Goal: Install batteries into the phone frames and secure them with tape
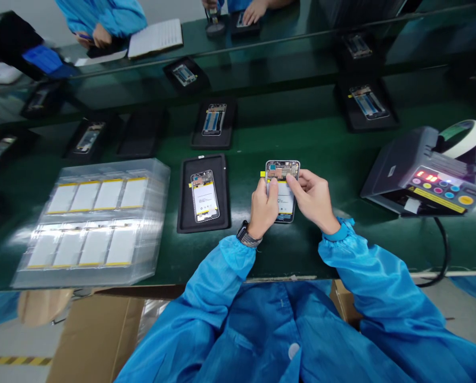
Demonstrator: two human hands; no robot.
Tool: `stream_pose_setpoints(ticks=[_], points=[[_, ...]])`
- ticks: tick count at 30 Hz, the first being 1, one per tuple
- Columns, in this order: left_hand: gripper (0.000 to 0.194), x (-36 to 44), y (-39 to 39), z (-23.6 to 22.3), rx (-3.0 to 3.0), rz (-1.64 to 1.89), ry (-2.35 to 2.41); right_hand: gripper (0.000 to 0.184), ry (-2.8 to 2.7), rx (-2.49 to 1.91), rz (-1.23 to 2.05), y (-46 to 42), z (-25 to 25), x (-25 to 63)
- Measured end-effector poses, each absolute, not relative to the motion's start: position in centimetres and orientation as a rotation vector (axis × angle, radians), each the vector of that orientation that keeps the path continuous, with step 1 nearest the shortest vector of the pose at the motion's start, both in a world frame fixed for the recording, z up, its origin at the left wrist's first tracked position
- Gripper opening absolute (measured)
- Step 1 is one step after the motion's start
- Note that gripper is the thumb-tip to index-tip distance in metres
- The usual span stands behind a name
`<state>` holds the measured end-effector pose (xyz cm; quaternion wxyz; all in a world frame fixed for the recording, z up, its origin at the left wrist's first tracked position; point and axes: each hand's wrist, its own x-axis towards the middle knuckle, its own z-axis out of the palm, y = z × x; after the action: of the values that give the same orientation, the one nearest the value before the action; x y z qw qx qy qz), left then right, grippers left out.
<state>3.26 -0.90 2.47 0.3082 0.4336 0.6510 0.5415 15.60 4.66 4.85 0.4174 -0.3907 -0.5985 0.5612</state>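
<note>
Between my two hands is an open phone body [285, 199] with a white battery, a bare circuit board at its top and a yellow tab on its upper left. My left hand [263, 208] grips its left edge, thumb resting over the battery's upper end. From the right, my right hand [312, 198] holds the other edge, its thumb on the lower part of the board. The fingers under the phone are hidden. Just left, a second phone body [205, 198] with a battery lies in a black tray [185, 213].
A stack of clear plastic trays [150, 234] with white batteries stands at the left. On the right sits a tape dispenser [425, 170] with a lit display and a black cable. Behind, black trays [213, 141] carry phone bodies. Across the bench, co-workers' hands [255, 10] are at work.
</note>
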Motion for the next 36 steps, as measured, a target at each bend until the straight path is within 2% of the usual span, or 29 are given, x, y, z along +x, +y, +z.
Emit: stream_pose_setpoints(ticks=[13,22,36], points=[[0.030,3.31,-0.96,2.28,1.147,1.434,1.731,0.044,-1.538,-1.015,1.394,4.80,4.71,15.62],[0.034,3.41,-0.89,2.87,1.101,1.443,1.788,0.042,-1.582,-1.014,1.305,4.48,4.24,15.48],[0.028,3.35,-0.57,2.90,1.060,1.500,1.759,0.045,-1.545,-1.009,1.385,4.34,4.71,15.23]])
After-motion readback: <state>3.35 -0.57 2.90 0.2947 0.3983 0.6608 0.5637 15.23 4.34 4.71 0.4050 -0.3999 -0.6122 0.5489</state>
